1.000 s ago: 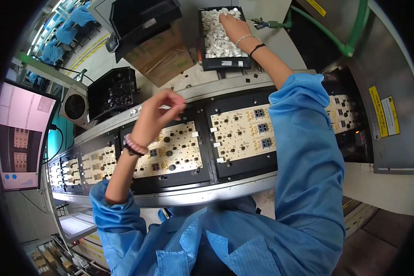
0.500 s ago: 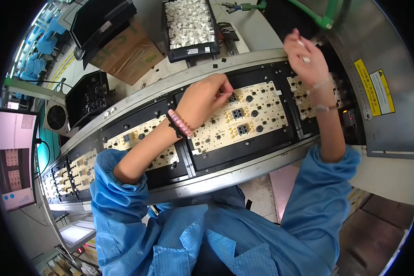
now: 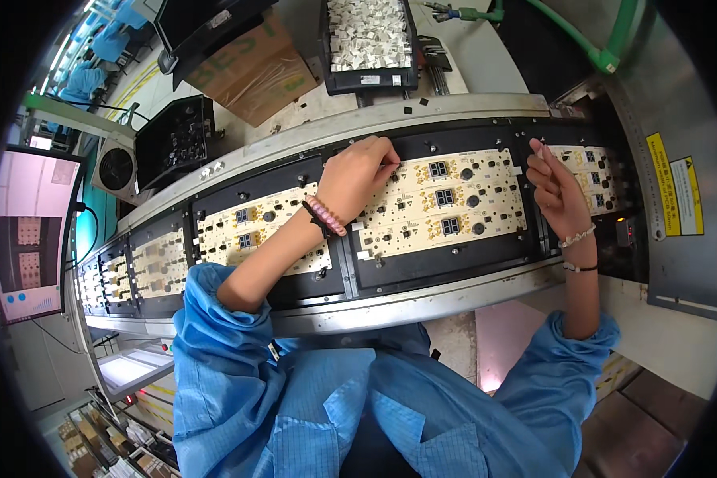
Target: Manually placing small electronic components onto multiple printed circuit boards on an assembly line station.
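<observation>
My left hand (image 3: pixel 360 177) is over the upper left part of a cream circuit board (image 3: pixel 410 227). Its thumb and forefinger are pinched together at the board's far edge; whatever they hold is hidden. Small black digit displays (image 3: pixel 444 197) and round black parts are mounted on this board. Over the gap between it and another cream board (image 3: pixel 605 191) at the right, my right hand (image 3: pixel 562 195) is raised with curled fingers. A small white part (image 3: pixel 541 151) shows between its thumb and fingertips; its exact kind is too small to tell.
Black carriers with more boards (image 3: pixel 158 259) run left along a metal-railed conveyor (image 3: pixel 422 296). Beyond the far rail stand a black bin of small white parts (image 3: pixel 370 80), a cardboard box (image 3: pixel 255 76) and a black bin of dark parts (image 3: pixel 174 143). A monitor (image 3: pixel 32 231) is at left, a metal cabinet (image 3: pixel 685 151) at right.
My right hand has come back from beyond the right-hand board toward me, its fingers more curled. My left fingertips have shifted left from beside the top display. The whole view has shifted.
</observation>
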Action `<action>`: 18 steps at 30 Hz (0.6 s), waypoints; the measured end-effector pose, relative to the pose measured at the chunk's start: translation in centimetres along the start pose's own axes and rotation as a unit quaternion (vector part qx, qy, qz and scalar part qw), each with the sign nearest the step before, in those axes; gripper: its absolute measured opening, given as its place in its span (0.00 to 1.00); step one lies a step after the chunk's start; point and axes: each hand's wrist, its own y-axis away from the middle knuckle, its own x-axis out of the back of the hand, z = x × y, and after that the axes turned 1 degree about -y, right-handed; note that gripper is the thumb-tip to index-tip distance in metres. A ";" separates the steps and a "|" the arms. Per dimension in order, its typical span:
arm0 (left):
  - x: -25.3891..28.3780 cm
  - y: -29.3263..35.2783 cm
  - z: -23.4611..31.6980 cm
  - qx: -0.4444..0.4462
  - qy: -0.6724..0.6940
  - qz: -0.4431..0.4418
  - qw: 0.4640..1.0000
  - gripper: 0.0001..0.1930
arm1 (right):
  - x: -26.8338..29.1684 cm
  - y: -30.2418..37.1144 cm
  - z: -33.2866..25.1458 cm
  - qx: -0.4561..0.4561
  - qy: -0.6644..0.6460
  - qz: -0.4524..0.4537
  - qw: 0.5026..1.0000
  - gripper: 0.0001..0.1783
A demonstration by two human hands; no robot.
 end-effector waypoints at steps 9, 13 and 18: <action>-1.0 -0.1 0.8 -0.028 -0.034 0.002 0.999 0.05 | -0.6 1.4 -0.3 0.023 0.094 -0.005 0.995 0.28; -1.4 -0.5 1.0 -0.041 -0.090 -0.004 0.995 0.04 | 1.2 1.8 -0.6 0.065 0.107 -0.018 0.992 0.27; -1.2 -1.0 1.1 -0.066 -0.151 -0.031 0.986 0.04 | 3.4 2.1 -1.0 0.051 0.179 0.018 0.982 0.18</action>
